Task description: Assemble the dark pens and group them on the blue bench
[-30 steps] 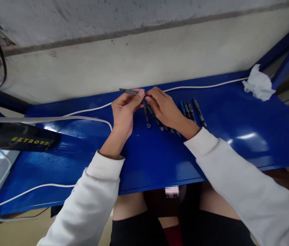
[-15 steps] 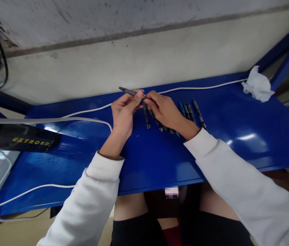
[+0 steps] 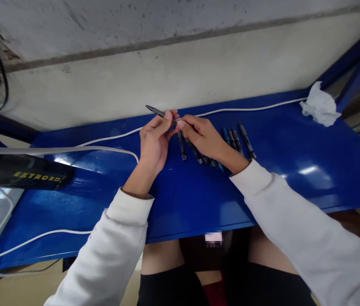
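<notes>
A dark grey pen (image 3: 155,110) is pinched between the thumb and fingers of my left hand (image 3: 155,138), its tip pointing up and to the left. My right hand (image 3: 204,136) closes its thumb and forefinger on the other end of that pen, which the fingers partly hide. Under and beside my right hand lie several dark pens (image 3: 182,146) on the blue table. Just right of that hand rest a blue pen (image 3: 226,136) and some dark pens (image 3: 237,140). One more grey pen (image 3: 246,140) lies slightly apart from them.
The blue table (image 3: 186,195) stands against a pale wall (image 3: 180,80). A white cable (image 3: 247,109) runs along its back. Crumpled white tissue (image 3: 321,104) sits at the back right. At left are a black object with yellow letters (image 3: 36,172) and a white box (image 3: 1,212).
The pen has turned slightly in my left hand, and its clip side now shows. Both hands have shifted very little; the pens on the table lie as before.
</notes>
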Action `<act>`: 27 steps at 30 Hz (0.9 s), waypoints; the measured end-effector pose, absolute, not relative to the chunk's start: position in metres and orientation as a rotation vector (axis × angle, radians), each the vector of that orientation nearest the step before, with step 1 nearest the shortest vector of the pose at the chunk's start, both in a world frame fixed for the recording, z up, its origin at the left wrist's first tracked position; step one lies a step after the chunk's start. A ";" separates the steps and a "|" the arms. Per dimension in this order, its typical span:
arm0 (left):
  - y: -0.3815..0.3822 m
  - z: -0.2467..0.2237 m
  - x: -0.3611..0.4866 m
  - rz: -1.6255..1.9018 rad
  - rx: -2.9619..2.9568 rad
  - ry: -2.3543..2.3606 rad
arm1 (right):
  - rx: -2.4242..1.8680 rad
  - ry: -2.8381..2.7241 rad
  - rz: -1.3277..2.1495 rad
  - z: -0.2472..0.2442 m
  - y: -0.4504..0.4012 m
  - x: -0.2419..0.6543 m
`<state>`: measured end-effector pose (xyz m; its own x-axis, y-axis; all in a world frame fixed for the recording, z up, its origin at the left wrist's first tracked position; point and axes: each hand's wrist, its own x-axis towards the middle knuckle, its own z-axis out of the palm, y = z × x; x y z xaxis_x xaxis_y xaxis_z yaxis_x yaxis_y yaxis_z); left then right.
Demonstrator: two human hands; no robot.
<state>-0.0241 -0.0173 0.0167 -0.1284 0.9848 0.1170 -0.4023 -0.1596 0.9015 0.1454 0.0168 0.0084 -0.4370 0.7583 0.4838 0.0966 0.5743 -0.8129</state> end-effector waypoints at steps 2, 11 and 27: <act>-0.017 0.017 -0.023 1.558 0.945 0.892 | -0.692 -1.814 1.038 0.009 0.017 0.143; -0.014 0.016 -0.024 1.561 1.015 0.908 | -0.616 -1.468 1.561 0.010 0.015 0.139; -0.009 0.006 -0.035 1.663 1.257 1.216 | -0.643 -1.065 1.409 0.013 0.050 0.169</act>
<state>-0.0346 -0.0087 0.0060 -0.2727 0.9169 0.2914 -0.0007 -0.3030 0.9530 0.1690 0.0504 0.0131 -0.1511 0.9669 0.2055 -0.4613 0.1149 -0.8798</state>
